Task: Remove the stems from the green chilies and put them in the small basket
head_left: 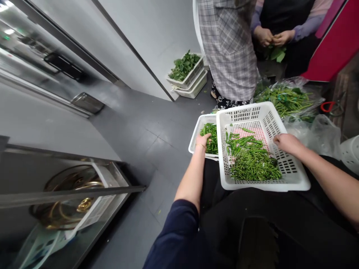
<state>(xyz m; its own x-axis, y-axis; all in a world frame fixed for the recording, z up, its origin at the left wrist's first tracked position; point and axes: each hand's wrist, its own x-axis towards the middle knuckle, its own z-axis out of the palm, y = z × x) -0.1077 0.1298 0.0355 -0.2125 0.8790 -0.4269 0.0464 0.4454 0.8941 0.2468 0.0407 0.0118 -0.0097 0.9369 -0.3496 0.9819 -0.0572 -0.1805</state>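
A large white basket [246, 185] rests across my lap, holding a few green chilies [244, 144] and a heap of thin green stems [254, 166]. Left of it, partly under its side, is a smaller white basket [193, 140] filled with green chilies [213, 138]. My left hand [203, 140] reaches over that smaller basket, its fingers curled on green chilies. My right hand [286, 143] is closed at the large basket's right wall, knuckles up; its fingertips and anything between them are hidden.
Stacked white baskets with leafy greens [183, 67] stand by the wall. A person in a checked apron [230, 48] stands ahead; another person's hands [273, 37] hold leaves. Bagged green stems [288, 99] and red-handled scissors [328, 107] lie at right. A metal shelf [112, 190] is at left.
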